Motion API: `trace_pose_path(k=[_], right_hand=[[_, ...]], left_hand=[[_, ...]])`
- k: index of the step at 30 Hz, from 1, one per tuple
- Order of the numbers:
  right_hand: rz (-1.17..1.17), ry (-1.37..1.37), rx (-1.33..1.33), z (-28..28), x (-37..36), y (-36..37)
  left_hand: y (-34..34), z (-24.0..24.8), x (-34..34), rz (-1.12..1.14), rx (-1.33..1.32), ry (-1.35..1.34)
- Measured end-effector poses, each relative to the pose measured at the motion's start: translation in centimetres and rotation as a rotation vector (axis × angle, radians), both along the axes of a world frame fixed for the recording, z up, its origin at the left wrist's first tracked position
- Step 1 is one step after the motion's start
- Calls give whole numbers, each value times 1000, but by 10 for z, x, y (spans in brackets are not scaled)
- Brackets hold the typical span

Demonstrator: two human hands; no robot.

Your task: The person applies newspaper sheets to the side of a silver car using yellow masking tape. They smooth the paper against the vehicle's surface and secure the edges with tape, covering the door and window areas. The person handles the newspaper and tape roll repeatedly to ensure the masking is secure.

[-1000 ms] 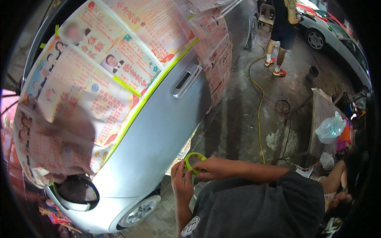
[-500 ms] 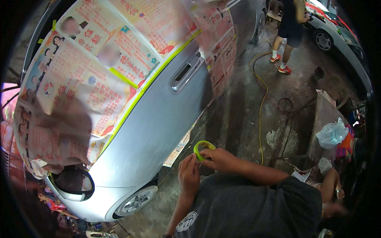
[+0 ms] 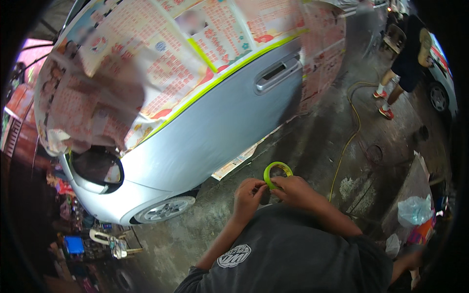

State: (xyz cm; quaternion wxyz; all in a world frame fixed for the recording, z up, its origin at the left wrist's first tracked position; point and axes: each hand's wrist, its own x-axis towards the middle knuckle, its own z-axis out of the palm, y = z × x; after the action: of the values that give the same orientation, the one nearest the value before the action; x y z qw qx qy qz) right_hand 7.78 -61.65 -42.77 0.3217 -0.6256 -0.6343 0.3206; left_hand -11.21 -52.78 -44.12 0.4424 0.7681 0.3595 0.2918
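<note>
A roll of yellow-green masking tape (image 3: 266,178) is held in front of my body, beside the car. My right hand (image 3: 297,191) is closed on it, with its fingers at the ring's near right side. Pinched together, the fingers of my left hand (image 3: 248,196) meet the roll's lower left edge; a loose tape end cannot be made out there. Past my hands stands the silver-grey car (image 3: 215,112). Printed paper sheets (image 3: 161,73) cover its windows, edged by a strip of the same bright tape (image 3: 205,94).
A yellow hose (image 3: 359,124) lies along the concrete floor. Farther right, a person (image 3: 408,58) stands near another car (image 3: 439,93). Plastic bags (image 3: 414,211) rest on a board at the right. A blurred arm (image 3: 408,263) shows lower right. White chair (image 3: 100,237) at lower left.
The view has shifted, so the car now reaches farther right and more clutter shows lower left. My hands still hold the tape roll together. The blurred arm at the right has moved lower.
</note>
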Motion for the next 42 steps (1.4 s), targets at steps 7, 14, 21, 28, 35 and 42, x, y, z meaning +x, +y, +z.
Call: trace_pose_path(k=[7,14,21,28,35,42], right_hand=[[24,-4,-18,5,-2,6],[-8,-27,-64,4,-4,12],[49,-171,-26,-8,6,12],[54,-172,53,-12,24,7],[-96,-43,56,-15,35,-1],[-127,145,84,-19,47,6]], left_hand=[[0,-11,-4,29,-67,15],[3,-13,0,52,35,15],[3,-15,10,61,-83,59],[3,-18,20,-51,-19,140],[-3,-16,45,58,-192,-45],[19,-22,71,-82,-157,-142]])
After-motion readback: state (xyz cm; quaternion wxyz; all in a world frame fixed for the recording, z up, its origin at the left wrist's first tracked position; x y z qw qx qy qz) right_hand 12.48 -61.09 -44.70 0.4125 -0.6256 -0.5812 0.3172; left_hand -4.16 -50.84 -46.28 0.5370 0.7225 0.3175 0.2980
